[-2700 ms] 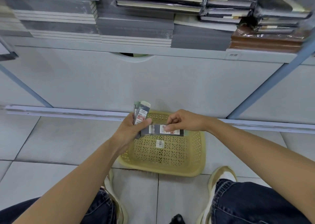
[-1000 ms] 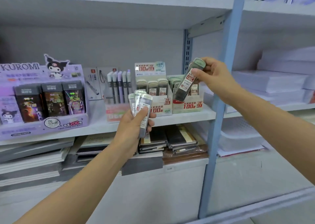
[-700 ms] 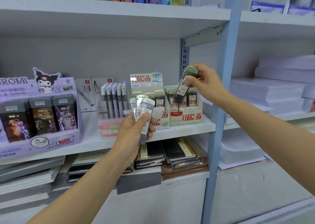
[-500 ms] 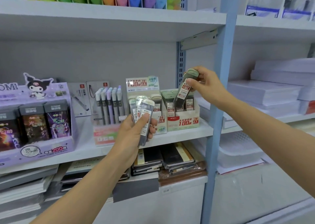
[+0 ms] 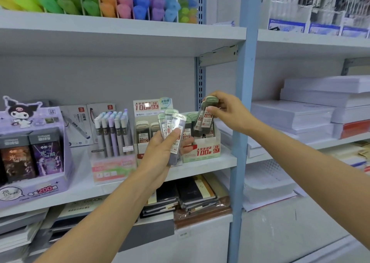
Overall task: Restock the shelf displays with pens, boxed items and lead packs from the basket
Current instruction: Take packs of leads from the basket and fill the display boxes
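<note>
Head view: the grip of the right hand (image 5: 230, 112) was pinched on the upper end of a lead pack (image 5: 204, 120), over the 0.7 display box (image 5: 202, 152) on the shelf (image 5: 220, 160). Spare lead packs (image 5: 172, 126) were clasped, fanned, in the left hand (image 5: 158, 154). The pack was judged light, stiff and slick, best held by its flat faces.

A stationery shop: shelves (image 5: 120, 32) hold priced lead-pack displays (image 5: 206, 148) and paper reams (image 5: 300, 112).

Middle shelf (image 5: 208, 164): white, level, fixed to blue upright (image 5: 243, 102).
Left end: purple cartoon display box (image 5: 34, 152) at the front edge.
Centre: pen display (image 5: 113, 140), pens upright; carded pens (image 5: 80, 122) behind, apparently leaning on the back wall.
Right end: 0.5 lead box (image 5: 148, 107) and 0.7 lead box (image 5: 206, 151), side by side.
</note>
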Action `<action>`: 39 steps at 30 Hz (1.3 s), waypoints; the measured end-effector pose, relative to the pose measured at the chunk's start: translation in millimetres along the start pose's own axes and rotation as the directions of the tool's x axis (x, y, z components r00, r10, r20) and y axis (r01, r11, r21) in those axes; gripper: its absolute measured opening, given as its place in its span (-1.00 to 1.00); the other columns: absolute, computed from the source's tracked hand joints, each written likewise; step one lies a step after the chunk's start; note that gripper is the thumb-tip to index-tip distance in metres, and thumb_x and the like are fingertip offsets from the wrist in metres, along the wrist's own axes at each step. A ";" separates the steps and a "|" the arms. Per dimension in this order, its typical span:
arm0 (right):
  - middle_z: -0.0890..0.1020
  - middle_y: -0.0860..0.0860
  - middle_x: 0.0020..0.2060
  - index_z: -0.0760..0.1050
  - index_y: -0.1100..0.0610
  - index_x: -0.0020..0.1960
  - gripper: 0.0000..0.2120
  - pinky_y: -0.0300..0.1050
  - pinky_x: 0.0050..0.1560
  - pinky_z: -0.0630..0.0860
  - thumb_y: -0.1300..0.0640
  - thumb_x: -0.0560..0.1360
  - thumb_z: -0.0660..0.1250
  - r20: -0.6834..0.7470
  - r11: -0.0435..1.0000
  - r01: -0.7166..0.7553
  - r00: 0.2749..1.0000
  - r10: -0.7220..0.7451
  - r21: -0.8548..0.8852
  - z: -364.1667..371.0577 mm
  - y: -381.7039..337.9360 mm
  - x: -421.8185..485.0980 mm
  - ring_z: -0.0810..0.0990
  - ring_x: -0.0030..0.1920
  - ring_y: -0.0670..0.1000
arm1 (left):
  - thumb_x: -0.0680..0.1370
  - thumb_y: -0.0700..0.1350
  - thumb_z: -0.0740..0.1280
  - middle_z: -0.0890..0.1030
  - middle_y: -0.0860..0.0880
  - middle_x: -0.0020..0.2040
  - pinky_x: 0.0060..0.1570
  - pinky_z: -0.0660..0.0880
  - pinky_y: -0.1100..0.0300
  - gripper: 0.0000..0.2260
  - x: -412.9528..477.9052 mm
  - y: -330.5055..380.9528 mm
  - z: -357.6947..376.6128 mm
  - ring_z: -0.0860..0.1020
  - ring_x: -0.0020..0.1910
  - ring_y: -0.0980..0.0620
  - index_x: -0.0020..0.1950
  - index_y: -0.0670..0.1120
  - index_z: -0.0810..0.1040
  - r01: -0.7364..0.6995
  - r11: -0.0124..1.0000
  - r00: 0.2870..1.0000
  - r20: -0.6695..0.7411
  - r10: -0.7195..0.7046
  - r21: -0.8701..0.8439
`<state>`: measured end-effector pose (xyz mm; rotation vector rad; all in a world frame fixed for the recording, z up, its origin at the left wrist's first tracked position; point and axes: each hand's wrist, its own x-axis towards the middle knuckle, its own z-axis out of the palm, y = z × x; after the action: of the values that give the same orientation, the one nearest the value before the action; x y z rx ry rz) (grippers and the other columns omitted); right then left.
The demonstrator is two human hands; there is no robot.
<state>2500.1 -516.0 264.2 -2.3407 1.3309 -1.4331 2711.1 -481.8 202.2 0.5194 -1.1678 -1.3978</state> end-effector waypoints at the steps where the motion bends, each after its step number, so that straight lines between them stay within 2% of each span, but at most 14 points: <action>1: 0.63 0.03 0.01 0.48 0.11 0.14 -0.85 0.10 0.10 0.59 0.22 0.57 0.30 0.020 1.000 0.006 1.000 -0.006 -0.030 1.5 0.6 1.0 0.63 0.05 0.06 | 0.58 -0.14 0.29 0.71 -0.04 0.02 -0.18 0.63 0.16 -0.72 0.8 -1.1 -0.8 0.69 0.00 -0.10 0.30 -0.05 0.48 0.001 1.000 1.000 -0.005 -0.001 0.004; 6: 0.62 0.07 0.07 0.44 0.14 0.24 -0.77 0.10 0.11 0.59 0.23 0.59 0.26 0.119 0.995 -0.048 0.991 0.058 -0.092 0.8 1.3 10.6 0.61 0.09 0.06 | 0.56 -0.13 0.31 0.72 -0.03 0.01 -0.21 0.63 0.17 -0.71 5.6 -5.5 -2.9 0.69 -0.01 -0.11 0.29 -0.06 0.49 0.008 1.000 1.000 -0.021 -0.008 -0.001; 10: 0.62 0.07 0.04 0.44 0.18 0.21 -0.79 0.09 0.15 0.55 0.25 0.59 0.26 0.160 0.989 -0.040 0.985 0.063 -0.140 -6.0 -1.0 17.3 0.59 0.09 0.07 | 0.56 -0.14 0.31 0.72 -0.02 -0.01 -0.23 0.62 0.18 -0.72 8.3 -6.6 -3.4 0.69 0.00 -0.12 0.27 -0.06 0.49 0.012 1.000 1.000 -0.024 -0.012 -0.006; 15: 0.58 -0.03 0.01 0.43 0.13 0.22 -0.79 0.05 0.12 0.56 0.24 0.59 0.24 0.018 0.997 0.009 1.000 -0.007 -0.071 -13.5 -3.9 20.6 0.57 0.06 0.01 | 0.58 -0.15 0.30 0.71 -0.03 0.02 -0.17 0.65 0.14 -0.72 8.2 -6.2 -7.0 0.68 0.02 -0.13 0.29 -0.06 0.48 0.012 1.000 1.000 -0.026 -0.013 -0.009; 19: 0.60 0.04 0.07 0.42 0.11 0.21 -0.78 0.12 0.12 0.57 0.26 0.59 0.24 -0.073 0.999 0.009 0.997 -0.006 0.039 -11.5 -5.2 24.3 0.59 0.10 0.10 | 0.59 -0.15 0.30 0.70 -0.03 0.06 -0.13 0.65 0.14 -0.72 7.9 -3.1 -8.1 0.68 0.04 -0.13 0.31 -0.04 0.47 0.010 1.000 1.000 -0.021 -0.010 -0.012; 21: 0.60 0.02 0.06 0.41 0.12 0.23 -0.77 0.06 0.10 0.59 0.26 0.59 0.24 -0.117 0.997 0.028 0.993 -0.019 0.075 -9.6 -6.0 27.5 0.60 0.09 0.08 | 0.58 -0.16 0.29 0.70 -0.05 0.08 -0.11 0.65 0.13 -0.73 8.4 -1.1 -8.1 0.67 0.05 -0.12 0.29 -0.04 0.49 0.002 1.000 1.000 -0.019 -0.003 -0.031; 25: 0.58 -0.07 0.02 0.41 0.09 0.21 -0.79 -0.14 0.05 0.58 0.27 0.59 0.23 -0.217 0.990 0.054 0.976 -0.024 0.134 -3.2 -8.2 38.3 0.60 0.04 -0.08 | 0.59 -0.20 0.29 0.68 -0.13 0.11 -0.04 0.64 0.11 -0.76 10.4 1.1 -5.9 0.67 0.07 -0.11 0.26 -0.09 0.52 0.035 0.994 0.999 -0.022 -0.038 -0.105; 29: 0.59 0.04 0.05 0.40 0.18 0.23 -0.79 -0.03 0.12 0.58 0.28 0.60 0.21 -0.161 0.992 0.020 0.987 0.000 0.126 9.5 -6.8 51.5 0.60 0.09 0.03 | 0.59 -0.20 0.28 0.65 -0.22 0.16 0.00 0.63 0.08 -0.79 13.8 3.1 -3.9 0.65 0.09 -0.14 0.22 -0.12 0.54 0.058 0.989 0.996 -0.057 -0.066 -0.138; 32: 0.57 0.04 0.06 0.38 0.15 0.24 -0.79 0.08 0.13 0.56 0.25 0.61 0.19 -0.083 0.997 0.000 0.997 0.006 0.077 13.2 -5.5 60.1 0.58 0.06 0.03 | 0.59 -0.18 0.28 0.64 -0.23 0.15 0.04 0.62 0.05 -0.85 14.4 6.2 -4.4 0.65 0.09 -0.14 0.15 -0.09 0.56 0.069 0.988 0.995 -0.060 -0.078 -0.137; 35: 0.56 -0.06 0.02 0.36 0.04 0.21 -0.80 0.01 0.10 0.56 0.21 0.62 0.18 -0.071 0.995 0.040 0.997 -0.033 0.096 5.2 -6.2 64.7 0.57 0.00 -0.09 | 0.58 -0.18 0.28 0.65 -0.23 0.15 0.08 0.58 0.02 -0.84 14.4 9.5 -5.1 0.66 0.08 -0.14 0.14 -0.09 0.56 0.078 0.988 0.996 -0.041 -0.084 -0.132; 39: 0.55 -0.01 0.05 0.33 -0.01 0.20 -0.81 0.02 0.10 0.56 0.19 0.62 0.17 -0.024 0.987 0.070 0.997 -0.067 0.142 -11.4 -5.9 64.0 0.57 0.07 0.06 | 0.60 -0.18 0.27 0.65 -0.21 0.16 0.07 0.60 0.04 -0.78 14.7 10.6 -6.1 0.65 0.09 -0.15 0.25 -0.10 0.52 0.070 0.989 0.997 -0.031 -0.075 -0.127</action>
<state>2506.6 -554.0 316.9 -2.3068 1.1219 -1.5191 2718.2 -495.5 213.5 0.4991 -1.0334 -1.5086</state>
